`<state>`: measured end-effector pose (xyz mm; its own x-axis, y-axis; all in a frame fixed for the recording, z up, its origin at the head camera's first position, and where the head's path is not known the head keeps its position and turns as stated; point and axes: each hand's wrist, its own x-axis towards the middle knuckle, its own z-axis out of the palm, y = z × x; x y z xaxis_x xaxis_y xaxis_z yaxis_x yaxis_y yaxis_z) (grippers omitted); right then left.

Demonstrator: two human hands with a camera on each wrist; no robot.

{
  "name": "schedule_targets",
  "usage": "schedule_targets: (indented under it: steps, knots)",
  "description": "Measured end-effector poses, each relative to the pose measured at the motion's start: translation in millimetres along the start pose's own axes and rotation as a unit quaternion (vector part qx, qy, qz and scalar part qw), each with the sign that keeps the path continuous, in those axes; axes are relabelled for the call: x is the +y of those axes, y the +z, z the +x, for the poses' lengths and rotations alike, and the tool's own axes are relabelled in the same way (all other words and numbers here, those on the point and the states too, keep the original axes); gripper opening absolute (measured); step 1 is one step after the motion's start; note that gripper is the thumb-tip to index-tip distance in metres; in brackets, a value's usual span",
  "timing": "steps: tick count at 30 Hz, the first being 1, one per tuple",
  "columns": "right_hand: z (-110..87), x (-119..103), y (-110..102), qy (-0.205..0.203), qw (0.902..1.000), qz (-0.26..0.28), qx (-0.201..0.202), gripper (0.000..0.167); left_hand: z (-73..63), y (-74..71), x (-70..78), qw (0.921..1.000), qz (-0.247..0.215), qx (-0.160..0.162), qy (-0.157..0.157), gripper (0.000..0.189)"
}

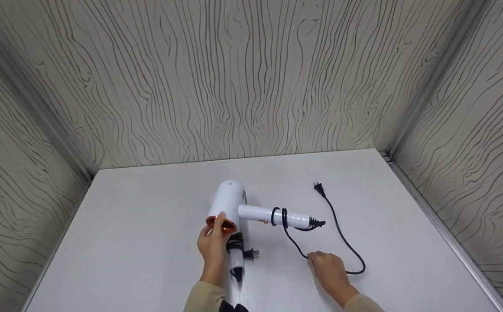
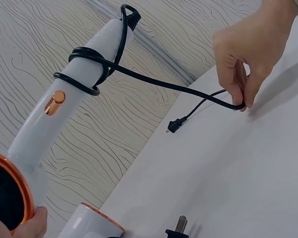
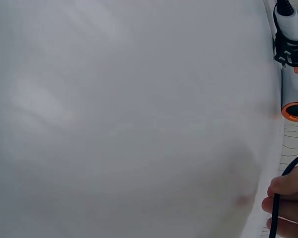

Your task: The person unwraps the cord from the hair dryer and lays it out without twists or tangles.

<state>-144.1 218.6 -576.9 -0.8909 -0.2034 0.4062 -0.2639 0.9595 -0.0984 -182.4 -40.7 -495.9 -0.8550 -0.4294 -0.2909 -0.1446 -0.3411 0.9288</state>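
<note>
Standing tall, pale walls (image 1: pixel 234 78) with wavy dark lines go round three sides of the white tabletop (image 1: pixel 147 242). Near its middle is a white hair dryer (image 1: pixel 226 200), with another dryer (image 1: pixel 237 258) close by. The left hand (image 1: pixel 212 249) grips the first one by its orange mouth (image 1: pixel 230 226). The right hand (image 1: pixel 327 269) pinches its black cord (image 1: pixel 342 236). Pulling too hard could, I think, slip the loops off and drag the plug (image 1: pixel 319 188).

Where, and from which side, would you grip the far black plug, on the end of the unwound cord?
Probably across the body of the plug, from above: it lies on the table, tip away from the person, cord trailing back.
</note>
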Motion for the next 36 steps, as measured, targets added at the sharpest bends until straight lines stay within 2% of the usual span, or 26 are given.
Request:
schedule_targets:
  steps: [9,15,22,28,36]
  knots:
    - [-1.9,-2,-2,-0.002,0.9999,0.0,-0.011,0.011,1.7,-2.2,1.0,0.9986,0.048,0.02,0.005,0.07]
    - [-4.3,-2,-3,0.004,0.9994,0.023,0.024,0.009,2.6,-2.5,1.5,0.9994,0.034,0.004,-0.006,0.07]
    - [-5.3,-3,-7,-0.013,0.9982,0.027,0.052,0.011,5.3,-2.1,0.0,0.9995,-0.028,-0.012,-0.011,0.065]
    - [-3.7,-7,-13,-0.023,0.9972,0.039,0.06,0.016,7.4,-4.7,-3.8,0.9998,-0.011,-0.01,-0.015,0.072]
    - [2.2,-16,-22,-0.025,0.9928,0.072,0.092,0.02,7.3,-5.6,-3.6,0.9995,0.024,-0.001,-0.019,0.074]
